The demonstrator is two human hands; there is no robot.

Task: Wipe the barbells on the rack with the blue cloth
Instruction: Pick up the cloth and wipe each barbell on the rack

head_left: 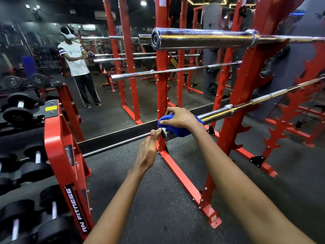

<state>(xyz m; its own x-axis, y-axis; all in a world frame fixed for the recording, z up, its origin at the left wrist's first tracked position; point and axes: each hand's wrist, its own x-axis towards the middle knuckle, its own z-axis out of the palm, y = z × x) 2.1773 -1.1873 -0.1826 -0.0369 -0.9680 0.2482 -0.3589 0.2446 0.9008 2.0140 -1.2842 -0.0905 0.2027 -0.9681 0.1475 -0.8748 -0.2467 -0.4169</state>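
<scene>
a commercial gym, in the free-weights area.
a red steel rack (161,88) holds chrome barbells (202,39) on tiered pegs. just to its left, a red stand (58,138) lettered "rn fitness" carries rows of black dumbbells (17,117). the floor (158,199) is dark speckled rubber matting. a wall mirror (109,106) behind the rack reflects more red frames, benches and ceiling lights. black weight plates (212,87) hang on a grey panel further back.
</scene>
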